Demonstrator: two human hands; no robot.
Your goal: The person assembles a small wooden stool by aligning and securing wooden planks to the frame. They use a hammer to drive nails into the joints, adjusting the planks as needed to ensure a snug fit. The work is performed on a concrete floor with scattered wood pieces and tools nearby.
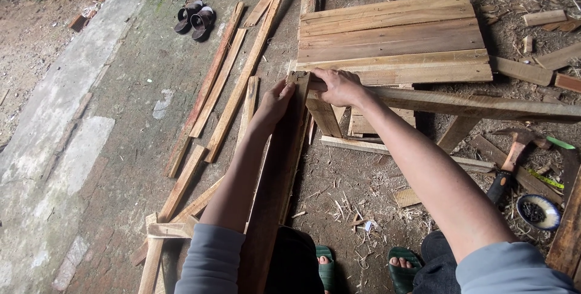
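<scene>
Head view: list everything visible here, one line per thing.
Slatted panel: one, pale wood, top centre.
Long board: one, brown, running from the lap to the frame corner.
Frame rail: one, brown, right.
Loose strips: several, reddish, ground left.
Sandals: one pair, dark, top left.
Hammer: one, wooden handle, right.
Bowl: one, pale rim, dark contents, lower right.
Left hand: on board.
Right hand: at corner.

Bare concrete ground at the frame's left gives open passage. Loose slats crowd the centre. The slatted panel, hammer and bowl block the right.
</scene>
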